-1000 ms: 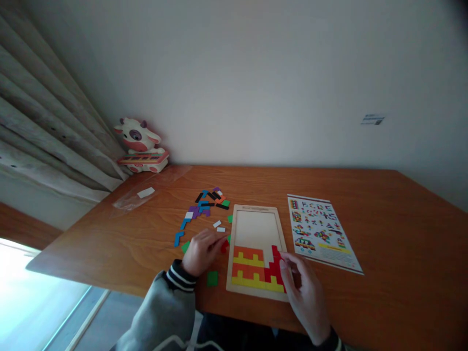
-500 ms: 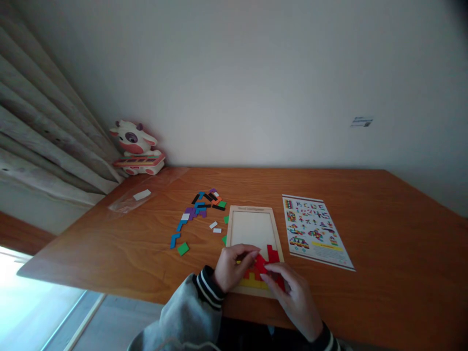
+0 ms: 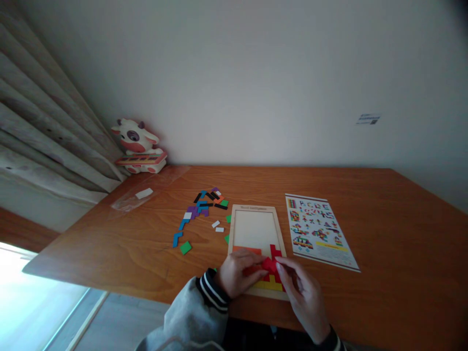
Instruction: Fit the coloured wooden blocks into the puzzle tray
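A wooden puzzle tray lies near the table's front edge, its upper part bare. Yellow pieces line its bottom, red pieces sit at its right side, and an orange piece lies across its left. Over the lower tray, my left hand is closed, its fingertips on a red piece. My right hand pinches the same red piece from the right, thumb and forefinger on its edge. The fingers partly cover the pieces beneath.
Loose blue, purple, black, green and white pieces lie left of the tray. A printed pattern sheet is on the right. At the back left are a plastic bag and a cow toy keyboard.
My left hand has shifted slightly right and down, uncovering the orange piece. The red piece between my hands has moved a little to the right. The view has shifted slightly.
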Available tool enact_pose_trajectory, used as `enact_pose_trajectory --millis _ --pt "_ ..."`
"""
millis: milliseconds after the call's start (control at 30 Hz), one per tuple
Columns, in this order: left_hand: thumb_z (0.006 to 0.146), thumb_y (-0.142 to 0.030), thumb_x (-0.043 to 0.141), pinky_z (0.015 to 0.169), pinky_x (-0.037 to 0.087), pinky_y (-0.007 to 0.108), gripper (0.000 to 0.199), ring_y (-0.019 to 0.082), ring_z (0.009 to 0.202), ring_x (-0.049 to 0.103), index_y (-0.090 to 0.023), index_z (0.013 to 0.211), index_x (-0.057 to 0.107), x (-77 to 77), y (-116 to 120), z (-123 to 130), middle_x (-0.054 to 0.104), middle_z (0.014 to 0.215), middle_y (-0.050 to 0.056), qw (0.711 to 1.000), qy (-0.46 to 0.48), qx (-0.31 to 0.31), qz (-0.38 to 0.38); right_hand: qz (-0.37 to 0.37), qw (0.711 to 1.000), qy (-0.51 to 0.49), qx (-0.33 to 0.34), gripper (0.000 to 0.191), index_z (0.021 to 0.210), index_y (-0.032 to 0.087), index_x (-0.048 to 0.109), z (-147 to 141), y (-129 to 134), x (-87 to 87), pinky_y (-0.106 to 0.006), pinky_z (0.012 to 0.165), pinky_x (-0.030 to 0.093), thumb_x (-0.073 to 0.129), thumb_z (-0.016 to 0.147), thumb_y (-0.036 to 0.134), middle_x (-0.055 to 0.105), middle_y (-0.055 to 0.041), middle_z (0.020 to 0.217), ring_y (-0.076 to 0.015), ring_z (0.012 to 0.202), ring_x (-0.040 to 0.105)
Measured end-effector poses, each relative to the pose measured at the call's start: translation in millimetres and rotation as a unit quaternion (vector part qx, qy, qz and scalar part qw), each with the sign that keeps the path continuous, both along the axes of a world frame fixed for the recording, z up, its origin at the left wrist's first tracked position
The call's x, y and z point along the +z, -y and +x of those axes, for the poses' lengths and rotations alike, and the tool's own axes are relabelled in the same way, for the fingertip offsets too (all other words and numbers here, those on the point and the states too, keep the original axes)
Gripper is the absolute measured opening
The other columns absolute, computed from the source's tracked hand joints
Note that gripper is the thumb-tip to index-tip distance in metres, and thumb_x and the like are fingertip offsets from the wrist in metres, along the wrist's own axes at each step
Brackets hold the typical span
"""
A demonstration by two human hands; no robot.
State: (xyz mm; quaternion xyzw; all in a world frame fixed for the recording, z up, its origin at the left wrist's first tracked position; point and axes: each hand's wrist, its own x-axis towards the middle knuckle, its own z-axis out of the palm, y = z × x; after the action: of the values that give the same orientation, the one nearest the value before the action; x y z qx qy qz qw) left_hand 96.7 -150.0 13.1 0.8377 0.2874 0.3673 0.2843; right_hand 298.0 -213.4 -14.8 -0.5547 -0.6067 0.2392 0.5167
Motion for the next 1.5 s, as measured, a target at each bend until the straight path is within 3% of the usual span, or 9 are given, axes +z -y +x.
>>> enact_pose_trajectory --millis 100,300,500,633,833,967,1067,1300,1500 --pt "0.089 -0.039 0.070 0.079 0.057 0.030 0.038 0.020 0.085 0.068 -0.016 0.119 0.070 -0.7 -2 1 0.076 0.096 0.010 0.999 -0.012 -0.015 0.034 0.004 1.000 0.006 0.015 0.021 0.110 0.023 0.069 -1 1 4.0 -0.030 0.080 0.061 0.060 0.094 0.032 0.076 -0.0077 0.103 -0.0207 0.091 0.073" --pt "0.097 -0.029 0.058 0.078 0.055 0.029 0.023 0.018 0.082 0.067 -0.017 0.109 0.075 5.4 -2 3 0.075 0.090 0.008 0.998 -0.028 -0.023 0.052 0.036 0.999 0.023 0.033 0.021 0.111 0.025 0.070 -2 -4 11.4 -0.030 0.084 0.058 0.063 0.092 0.031 0.073 -0.0060 0.103 -0.0196 0.093 0.071" --pt "0.098 -0.027 0.057 0.076 0.058 0.028 0.025 0.018 0.084 0.070 -0.018 0.114 0.073 -4.0 -4 1 0.076 0.095 0.009 0.997 0.008 0.050 0.066 -0.083 0.994 -0.016 0.072 0.024 0.101 0.023 0.073 -3 -17 24.7 -0.032 0.081 0.059 0.062 0.092 0.042 0.075 -0.0066 0.099 -0.0209 0.087 0.071" --pt "0.094 -0.034 0.065 0.077 0.059 0.028 0.029 0.018 0.086 0.070 -0.019 0.117 0.072 -7.0 -4 1 0.076 0.097 0.010 0.996 0.025 0.049 0.067 -0.129 0.987 -0.057 0.076 0.034 0.106 0.020 0.072 0 -29 26.2 -0.035 0.082 0.060 0.059 0.092 0.048 0.076 -0.0098 0.104 -0.0236 0.090 0.072" --pt "0.088 -0.030 0.070 0.086 0.057 0.034 0.026 0.021 0.093 0.065 -0.022 0.113 0.074 -1.1 -3 3 0.073 0.101 0.009 0.997 -0.026 0.050 0.050 -0.096 0.994 0.015 0.052 0.035 0.109 0.021 0.071 8 -41 19.1 -0.037 0.081 0.060 0.057 0.092 0.049 0.076 -0.0087 0.103 -0.0235 0.090 0.072" --pt "0.088 -0.021 0.065 0.095 0.054 0.042 0.026 0.025 0.107 0.059 -0.021 0.113 0.073 2.5 -3 3 0.069 0.119 0.010 0.993 -0.073 0.072 0.058 -0.063 0.994 0.066 0.058 0.032 0.107 0.022 0.072 9 -42 18.4 -0.037 0.081 0.059 0.052 0.096 0.045 0.075 -0.0085 0.101 -0.0230 0.090 0.071" --pt "0.090 -0.016 0.058 0.099 0.052 0.042 0.027 0.024 0.110 0.057 -0.020 0.113 0.072 4.1 -3 4 0.068 0.125 0.008 0.991 -0.095 0.054 0.071 -0.033 0.991 0.103 0.077 0.029 0.108 0.024 0.072 8 -45 18.1 -0.039 0.088 0.057 0.049 0.099 0.038 0.074 -0.0079 0.102 -0.0230 0.095 0.069" --pt "0.091 -0.014 0.055 0.094 0.051 0.042 0.029 0.024 0.105 0.058 -0.021 0.115 0.070 0.5 -2 6 0.070 0.122 0.005 0.986 -0.135 0.013 0.096 0.006 0.984 0.172 0.049 0.023 0.109 0.024 0.069 4 -49 7.8 -0.043 0.092 0.055 0.051 0.098 0.033 0.069 -0.0074 0.105 -0.0239 0.100 0.065" --pt "0.093 -0.020 0.056 0.090 0.051 0.042 0.026 0.024 0.103 0.059 -0.020 0.115 0.070 -1.4 0 7 0.071 0.120 0.006 0.980 -0.158 0.012 0.121 0.029 0.984 0.178 0.011 0.027 0.118 0.026 0.064 13 -33 3.3 -0.046 0.095 0.054 0.044 0.100 0.031 0.067 -0.0098 0.113 -0.0258 0.107 0.064"
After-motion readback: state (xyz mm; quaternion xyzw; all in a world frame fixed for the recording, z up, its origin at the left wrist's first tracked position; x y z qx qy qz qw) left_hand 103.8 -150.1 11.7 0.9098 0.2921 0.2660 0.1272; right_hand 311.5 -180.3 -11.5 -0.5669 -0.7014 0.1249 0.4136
